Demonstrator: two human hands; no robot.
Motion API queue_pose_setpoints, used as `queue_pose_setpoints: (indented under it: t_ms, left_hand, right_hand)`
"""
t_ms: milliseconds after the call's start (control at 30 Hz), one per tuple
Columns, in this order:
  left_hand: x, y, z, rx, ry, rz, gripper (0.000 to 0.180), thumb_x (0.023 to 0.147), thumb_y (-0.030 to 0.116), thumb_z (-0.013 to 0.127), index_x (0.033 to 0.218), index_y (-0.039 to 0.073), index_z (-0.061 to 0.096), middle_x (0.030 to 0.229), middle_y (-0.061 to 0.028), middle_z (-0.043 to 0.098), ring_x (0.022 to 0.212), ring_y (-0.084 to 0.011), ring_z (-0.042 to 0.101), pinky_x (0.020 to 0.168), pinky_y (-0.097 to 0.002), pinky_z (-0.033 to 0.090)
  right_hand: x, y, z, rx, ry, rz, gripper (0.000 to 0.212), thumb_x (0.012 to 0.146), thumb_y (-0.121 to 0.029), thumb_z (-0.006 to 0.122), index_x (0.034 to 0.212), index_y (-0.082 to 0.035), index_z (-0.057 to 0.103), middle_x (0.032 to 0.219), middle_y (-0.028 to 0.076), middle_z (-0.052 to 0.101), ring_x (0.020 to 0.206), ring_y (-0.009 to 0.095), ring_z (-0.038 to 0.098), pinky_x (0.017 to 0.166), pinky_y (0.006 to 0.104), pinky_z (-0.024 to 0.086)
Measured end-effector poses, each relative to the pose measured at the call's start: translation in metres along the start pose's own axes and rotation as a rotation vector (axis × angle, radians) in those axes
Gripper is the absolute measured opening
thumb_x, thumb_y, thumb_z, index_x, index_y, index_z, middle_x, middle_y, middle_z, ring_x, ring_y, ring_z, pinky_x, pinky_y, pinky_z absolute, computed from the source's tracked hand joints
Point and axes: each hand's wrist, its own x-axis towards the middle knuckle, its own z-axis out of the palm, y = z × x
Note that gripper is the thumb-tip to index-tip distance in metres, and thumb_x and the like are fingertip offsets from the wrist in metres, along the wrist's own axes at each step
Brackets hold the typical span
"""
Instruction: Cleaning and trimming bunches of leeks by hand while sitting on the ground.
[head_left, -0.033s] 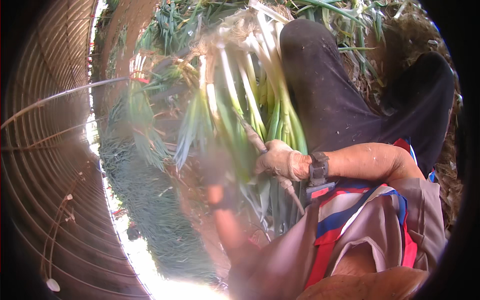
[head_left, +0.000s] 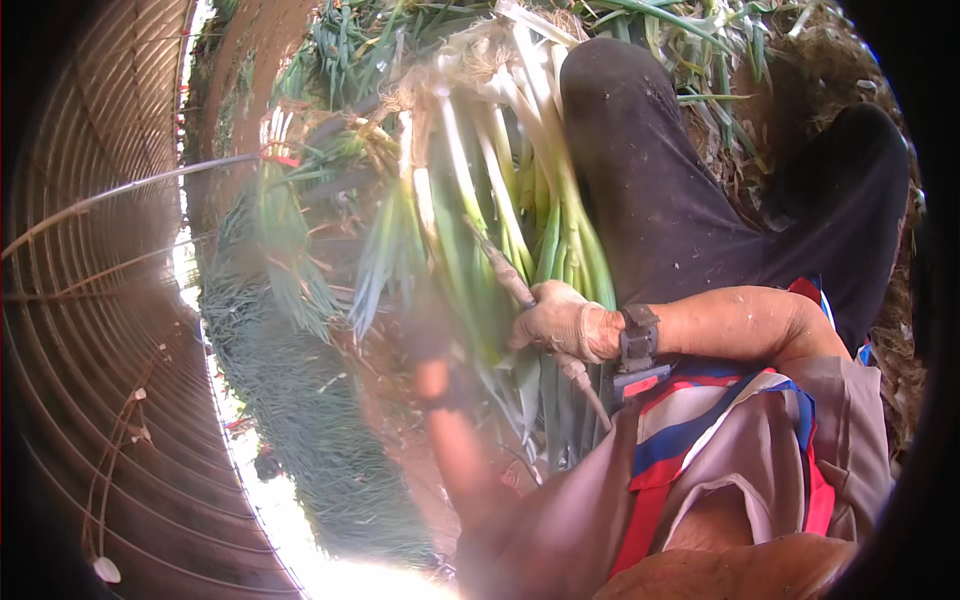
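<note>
My right hand (head_left: 562, 318), in a dirty pale glove, is closed around a thin rod-like tool (head_left: 508, 276) with a wrapped brownish grip. Its dark tip points up and left over the leek-like green onions (head_left: 512, 195), and its thin tail (head_left: 592, 400) trails back toward my lap. Under the tool the onions lie side by side, roots at the far end, white stalks turning to green leaves nearer me. My left hand (head_left: 428, 335) is a dark blur by the leaves at their left side; its fingers do not show clearly.
A bundle tied with red (head_left: 282, 160) lies to the left, beside a long pile of green onions (head_left: 300, 400). A ribbed curved wall (head_left: 100, 300) rises at far left, with a thin pole (head_left: 130, 190) reaching from it. My bent dark-trousered knee (head_left: 620, 100) borders the onions on the right.
</note>
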Motion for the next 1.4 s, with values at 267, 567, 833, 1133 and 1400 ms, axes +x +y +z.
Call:
queue_pose_setpoints:
  t_ms: [267,567,833,1133,1400]
  left_hand:
    - [0.035,0.008,0.039,-0.067,0.240,-0.105,0.033,0.078,0.010,0.068,0.109,0.001,0.062,0.094,-0.0176,0.066,0.086,-0.0288,0.066,0.077,-0.0360,0.051]
    - [0.034,0.023,0.012,-0.192,0.150,-0.103,0.033,0.078,0.010,0.068,0.109,0.001,0.062,0.093,-0.0176,0.067,0.085,-0.0285,0.066,0.076,-0.0359,0.051]
    - [0.111,0.052,0.003,-0.188,0.187,-0.142,0.033,0.078,0.009,0.067,0.109,0.001,0.062,0.092,-0.0176,0.067,0.084,-0.0281,0.066,0.075,-0.0358,0.051]
    - [0.139,0.045,0.031,-0.451,0.352,-0.171,0.031,0.079,0.006,0.063,0.108,-0.004,0.061,0.087,-0.0173,0.068,0.079,-0.0239,0.066,0.072,-0.0343,0.052]
    - [0.140,0.030,0.014,-0.696,0.243,-0.299,0.032,0.075,0.015,0.066,0.099,-0.006,0.066,0.082,-0.0160,0.069,0.074,-0.0225,0.066,0.069,-0.0329,0.052]
  right_hand:
    - [0.015,0.011,-0.007,0.033,0.051,-0.059,0.036,0.070,-0.016,0.077,0.093,0.005,0.060,0.070,0.008,0.059,0.056,0.018,0.058,0.049,0.0339,0.045]
    - [0.003,0.005,-0.012,0.091,0.065,-0.231,0.034,0.071,-0.014,0.075,0.093,0.002,0.054,0.068,0.006,0.055,0.054,0.016,0.054,0.048,0.0325,0.045]
    - [-0.024,-0.008,-0.011,0.047,0.080,-0.170,0.040,0.071,-0.016,0.075,0.101,0.003,0.057,0.074,0.011,0.060,0.062,0.021,0.060,0.057,0.0351,0.049]
    - [0.014,-0.003,-0.021,0.028,0.134,-0.180,0.038,0.070,-0.019,0.075,0.096,0.005,0.060,0.070,0.012,0.062,0.058,0.021,0.062,0.051,0.0341,0.048]
    - [0.017,-0.022,-0.031,0.110,0.024,-0.086,0.035,0.073,-0.018,0.074,0.087,0.010,0.059,0.067,0.011,0.062,0.053,0.019,0.062,0.046,0.0343,0.048]
